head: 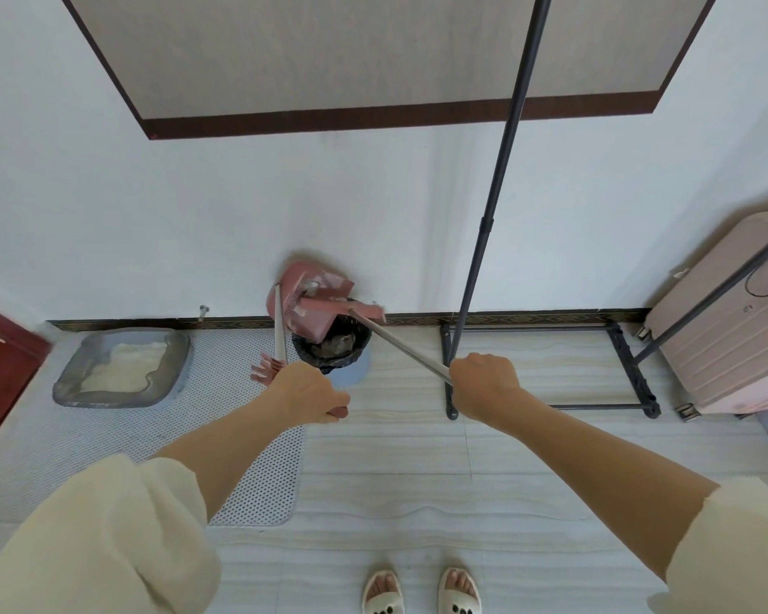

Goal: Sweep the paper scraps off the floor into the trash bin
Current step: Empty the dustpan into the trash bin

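Pale striped floor tiles (417, 502) met a white wall at a dark patterned skirting, and at the frame's centre stood the trash bin (334, 347), lined with a black bag, against that wall. Your left hand (304, 394) was curled round the pink grip of the dustpan (304, 299) handle, with the pan raised and tilted over the bin's mouth; your right hand (484, 381) was wrapped tight round the metal shaft of the broom (342, 308), its pink head lying across the pan. White paper scraps (324, 283) showed on the pan, small and torn. They looked featherlight and likely to flutter or cling, so you probably needed to scrape them out, not shake. Both tools seemed light, stiff plastic on thin tubes, best held high on the shafts as you had them. Left of centre lay a grey litter tray (123, 367) on a perforated mat (249, 480).
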`<state>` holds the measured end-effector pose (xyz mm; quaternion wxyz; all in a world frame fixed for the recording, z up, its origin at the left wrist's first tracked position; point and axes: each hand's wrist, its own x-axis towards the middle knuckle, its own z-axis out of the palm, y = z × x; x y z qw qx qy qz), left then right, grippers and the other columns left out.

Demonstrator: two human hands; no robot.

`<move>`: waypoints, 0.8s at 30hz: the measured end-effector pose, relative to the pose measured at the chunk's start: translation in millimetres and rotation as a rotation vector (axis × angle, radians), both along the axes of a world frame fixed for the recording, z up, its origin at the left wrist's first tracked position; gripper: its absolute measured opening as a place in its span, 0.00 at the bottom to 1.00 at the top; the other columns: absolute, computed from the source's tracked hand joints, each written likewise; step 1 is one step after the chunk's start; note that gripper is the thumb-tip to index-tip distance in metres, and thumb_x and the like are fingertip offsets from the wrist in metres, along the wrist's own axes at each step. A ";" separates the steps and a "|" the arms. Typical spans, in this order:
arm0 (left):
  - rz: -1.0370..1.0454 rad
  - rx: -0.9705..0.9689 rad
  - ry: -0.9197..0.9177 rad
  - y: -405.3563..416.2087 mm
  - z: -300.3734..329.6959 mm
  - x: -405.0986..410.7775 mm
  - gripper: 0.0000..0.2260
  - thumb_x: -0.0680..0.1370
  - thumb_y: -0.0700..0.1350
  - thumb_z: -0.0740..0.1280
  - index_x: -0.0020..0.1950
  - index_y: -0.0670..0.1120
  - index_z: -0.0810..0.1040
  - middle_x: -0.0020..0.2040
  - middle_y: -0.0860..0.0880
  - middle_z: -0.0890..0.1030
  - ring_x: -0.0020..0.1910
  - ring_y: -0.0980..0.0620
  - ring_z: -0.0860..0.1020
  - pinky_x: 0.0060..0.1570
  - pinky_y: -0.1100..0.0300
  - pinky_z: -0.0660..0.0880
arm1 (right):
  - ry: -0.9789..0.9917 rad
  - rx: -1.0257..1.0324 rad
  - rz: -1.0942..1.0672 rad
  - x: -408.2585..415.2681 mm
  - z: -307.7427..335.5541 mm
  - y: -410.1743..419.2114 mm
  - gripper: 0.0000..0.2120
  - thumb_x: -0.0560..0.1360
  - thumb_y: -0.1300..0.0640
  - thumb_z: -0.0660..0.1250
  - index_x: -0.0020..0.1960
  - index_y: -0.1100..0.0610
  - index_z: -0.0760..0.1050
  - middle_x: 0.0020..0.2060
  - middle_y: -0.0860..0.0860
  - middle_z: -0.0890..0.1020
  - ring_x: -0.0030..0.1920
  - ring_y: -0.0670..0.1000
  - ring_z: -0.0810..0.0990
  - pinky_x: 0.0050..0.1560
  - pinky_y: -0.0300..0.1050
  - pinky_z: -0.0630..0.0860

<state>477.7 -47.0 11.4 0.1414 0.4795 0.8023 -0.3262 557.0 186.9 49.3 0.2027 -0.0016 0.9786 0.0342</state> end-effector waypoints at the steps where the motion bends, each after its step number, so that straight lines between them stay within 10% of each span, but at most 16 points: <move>1: 0.001 0.006 0.002 -0.3 -0.8 1.3 0.15 0.82 0.55 0.53 0.60 0.47 0.70 0.39 0.47 0.78 0.37 0.46 0.74 0.30 0.58 0.63 | 0.007 -0.002 0.007 -1.7 0.4 -3.5 0.11 0.77 0.62 0.59 0.58 0.57 0.73 0.32 0.49 0.66 0.40 0.52 0.71 0.40 0.43 0.68; 24: -0.003 0.068 0.041 -6.8 4.6 -16.7 0.16 0.82 0.56 0.51 0.61 0.47 0.69 0.44 0.46 0.81 0.34 0.47 0.71 0.27 0.60 0.61 | -0.043 0.157 0.067 0.2 -6.3 9.3 0.14 0.78 0.64 0.59 0.62 0.57 0.73 0.31 0.48 0.64 0.31 0.48 0.68 0.30 0.39 0.64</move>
